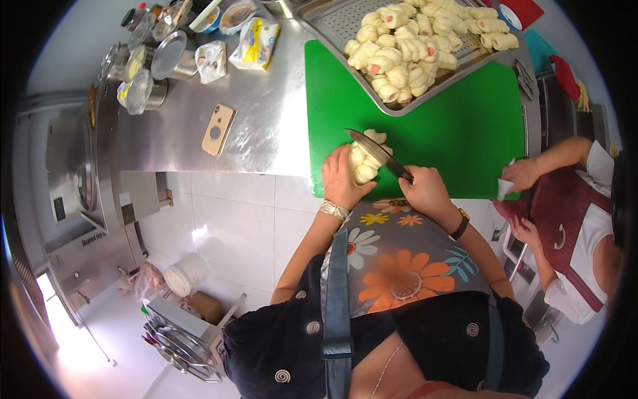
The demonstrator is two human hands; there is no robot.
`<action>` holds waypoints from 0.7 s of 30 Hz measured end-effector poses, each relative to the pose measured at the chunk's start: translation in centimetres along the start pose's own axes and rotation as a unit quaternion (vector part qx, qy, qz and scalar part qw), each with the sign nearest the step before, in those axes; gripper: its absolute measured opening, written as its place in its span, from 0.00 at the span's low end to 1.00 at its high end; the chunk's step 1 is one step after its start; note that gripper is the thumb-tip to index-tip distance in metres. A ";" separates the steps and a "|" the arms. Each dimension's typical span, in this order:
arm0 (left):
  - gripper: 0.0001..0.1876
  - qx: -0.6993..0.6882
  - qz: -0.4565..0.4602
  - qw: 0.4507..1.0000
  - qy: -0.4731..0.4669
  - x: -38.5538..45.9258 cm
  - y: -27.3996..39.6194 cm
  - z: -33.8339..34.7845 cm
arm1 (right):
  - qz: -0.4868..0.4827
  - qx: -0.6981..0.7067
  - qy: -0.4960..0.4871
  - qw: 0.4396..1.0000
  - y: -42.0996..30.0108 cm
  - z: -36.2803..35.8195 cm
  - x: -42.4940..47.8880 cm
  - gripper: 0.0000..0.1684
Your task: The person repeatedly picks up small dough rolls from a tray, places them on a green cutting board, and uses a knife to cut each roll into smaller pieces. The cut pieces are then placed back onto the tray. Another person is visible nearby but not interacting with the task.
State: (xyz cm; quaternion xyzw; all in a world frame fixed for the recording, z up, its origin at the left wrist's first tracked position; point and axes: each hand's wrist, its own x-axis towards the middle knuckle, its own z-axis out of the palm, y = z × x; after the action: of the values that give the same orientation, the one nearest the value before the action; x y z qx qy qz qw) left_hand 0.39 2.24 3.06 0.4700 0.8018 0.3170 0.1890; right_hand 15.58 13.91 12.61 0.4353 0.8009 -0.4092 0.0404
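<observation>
My right hand (426,192) grips the black handle of a kitchen knife (371,147), whose blade slants up and left across pale dough rolls (363,167). Whether the edge has gone into the dough cannot be told from above. Against the left side of these rolls rests my left hand (341,172), fingers bent over them and thumb along the near side. Rolls and hands are at the near part of a green cutting board (463,124). On the board's far part sits a perforated metal tray (344,30), heaped with sausage rolls in dough (398,60).
A phone (218,129) lies on the steel table (269,114). Lidded metal pots (172,57) and a yellow-white packet (255,44) stand at the far left. At the right edge, another person's hand (521,174) holds a white cloth or tissue beside the board.
</observation>
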 end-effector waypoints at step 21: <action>0.45 -0.054 0.048 0.997 0.039 -0.4 -2.6 1.2 | 0.037 -0.096 -0.038 0.994 -0.6 3.4 2.5 0.10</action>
State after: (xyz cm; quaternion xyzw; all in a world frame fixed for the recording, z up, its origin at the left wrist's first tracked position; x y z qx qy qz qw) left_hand -0.36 1.32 0.41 0.4848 0.7666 0.3865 0.1673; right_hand 12.62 13.03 9.73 0.4428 0.8177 -0.3449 0.1275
